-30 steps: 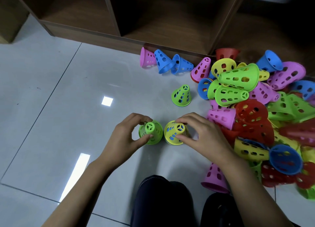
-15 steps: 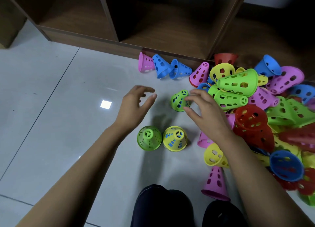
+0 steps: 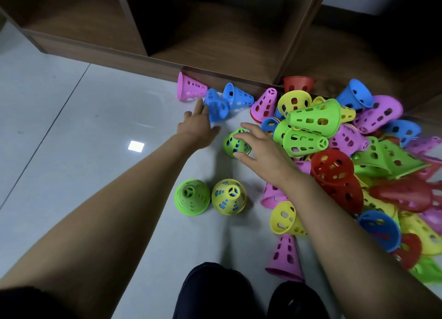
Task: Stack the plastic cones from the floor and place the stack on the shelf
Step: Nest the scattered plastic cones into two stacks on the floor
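Gathering is going on: the right hand (image 3: 260, 148) is hovering over a lone green cone (image 3: 233, 144) on the floor (image 3: 95, 156) at the cone heap's (image 3: 358, 165) 9 o'clock edge, fingers (image 3: 248, 128) spread and not yet closing round it. The left hand (image 3: 198, 129) is laying straight, empty fingers beside a blue cone (image 3: 216, 108) at 12 o'clock, by the shelf (image 3: 215, 43). Next, I judge, each hand is needing a firm pinch, then a mouth-down drop onto the upright green cone (image 3: 191, 198) and yellow cone (image 3: 228, 196) at 6 o'clock.

Dozens of cones (image 3: 313, 120), one shelf (image 3: 215, 43)
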